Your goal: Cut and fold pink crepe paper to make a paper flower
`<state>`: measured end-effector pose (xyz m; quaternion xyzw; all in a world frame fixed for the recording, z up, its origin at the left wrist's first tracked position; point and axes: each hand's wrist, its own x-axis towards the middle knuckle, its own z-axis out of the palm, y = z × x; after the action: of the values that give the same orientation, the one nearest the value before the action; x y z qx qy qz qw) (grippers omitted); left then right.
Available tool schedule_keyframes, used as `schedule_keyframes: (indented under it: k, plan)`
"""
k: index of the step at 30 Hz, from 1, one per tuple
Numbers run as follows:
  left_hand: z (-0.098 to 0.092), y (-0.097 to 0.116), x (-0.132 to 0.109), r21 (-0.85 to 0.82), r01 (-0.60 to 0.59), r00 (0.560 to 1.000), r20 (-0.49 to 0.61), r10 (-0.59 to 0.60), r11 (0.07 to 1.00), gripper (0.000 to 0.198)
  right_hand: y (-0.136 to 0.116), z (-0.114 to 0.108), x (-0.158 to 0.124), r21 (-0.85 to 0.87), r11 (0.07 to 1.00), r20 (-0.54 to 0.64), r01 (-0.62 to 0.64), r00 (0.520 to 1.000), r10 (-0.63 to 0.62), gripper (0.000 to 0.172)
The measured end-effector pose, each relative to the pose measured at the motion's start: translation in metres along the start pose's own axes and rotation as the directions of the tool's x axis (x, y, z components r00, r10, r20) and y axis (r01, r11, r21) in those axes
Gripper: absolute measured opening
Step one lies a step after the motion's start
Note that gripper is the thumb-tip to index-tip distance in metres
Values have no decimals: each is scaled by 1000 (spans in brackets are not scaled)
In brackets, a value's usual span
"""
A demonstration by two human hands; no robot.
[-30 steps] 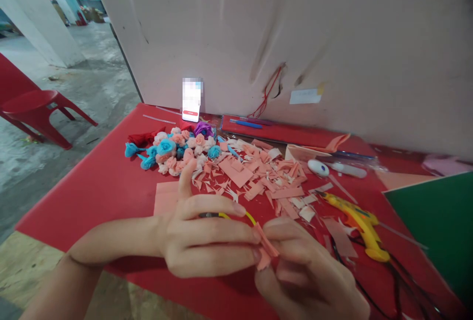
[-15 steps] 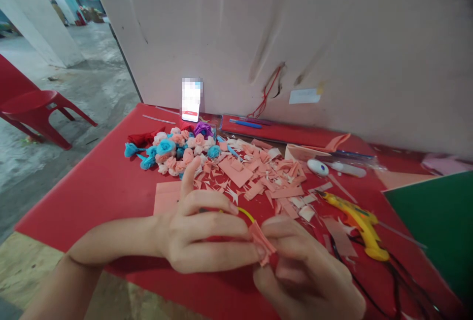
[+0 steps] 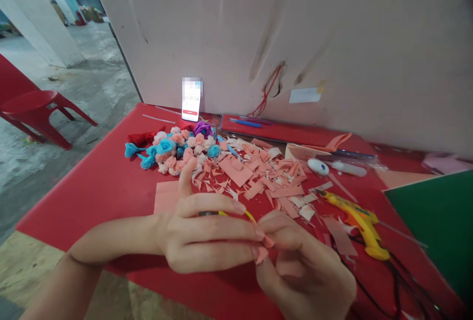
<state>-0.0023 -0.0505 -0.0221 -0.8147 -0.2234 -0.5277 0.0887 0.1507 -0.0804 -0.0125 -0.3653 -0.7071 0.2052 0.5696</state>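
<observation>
A small folded piece of pink paper [image 3: 262, 255] is pinched between the fingertips of both hands. My left hand [image 3: 207, 236] grips its left side, with the index finger pointing up. My right hand [image 3: 303, 261] presses the paper from the right, fingers curled. Just behind the fingers shows a thin yellow curved thing [image 3: 250, 216] with a dark part, mostly hidden by my left hand. Pink paper scraps [image 3: 236, 171] lie beyond the hands, beside a heap of blue, pink and white paper roses [image 3: 166, 147].
A yellow glue gun [image 3: 360, 221] with black cables lies at the right, near a green board [image 3: 436, 226]. A phone [image 3: 191, 100] leans on the wall at the back of the red table [image 3: 92, 187]. A red chair [image 3: 33, 103] stands at the left.
The pink paper is bent more and shows less between the fingers. My right hand has shifted slightly left, and my left fingertips have moved over the paper.
</observation>
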Motion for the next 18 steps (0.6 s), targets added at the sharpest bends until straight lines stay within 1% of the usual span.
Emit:
schedule_keyframes:
  k: [1,3,4,7,10,11,13,15,18]
  plan:
    - [2,-2,0,-34,-90,993,-78,87,995,25,0,0,0,1,1000,11,1,1000,-1,20]
    - [5,-8,0,-78,-199,967,-174,183,977,20,0,-1,0,1,1000,26,6,1000,-7,19]
    - [6,-10,-1,-86,-209,966,-171,192,974,19,0,-1,0,-3,1000,26,7,1000,-7,20]
    - [7,-13,-2,-102,-188,977,-121,176,977,21,2,-2,-3,-20,999,3,27,1000,-27,21]
    - [6,-10,-2,-126,-168,978,-148,149,978,25,3,-2,-6,-48,997,-18,64,998,-65,22]
    - [5,-9,-2,-127,-153,981,-141,135,980,25,4,-2,-6,-58,995,-28,75,997,-77,23]
    - [2,-6,2,-115,-114,990,-95,103,987,25,4,-3,-7,-69,992,-36,104,994,-107,24]
    - [-1,-5,7,-87,-86,996,-27,84,993,25,4,-4,-7,-97,988,-19,117,993,-119,25]
    - [-6,-5,16,-46,-95,995,20,96,994,28,4,-6,-7,-156,982,13,107,994,-107,24]
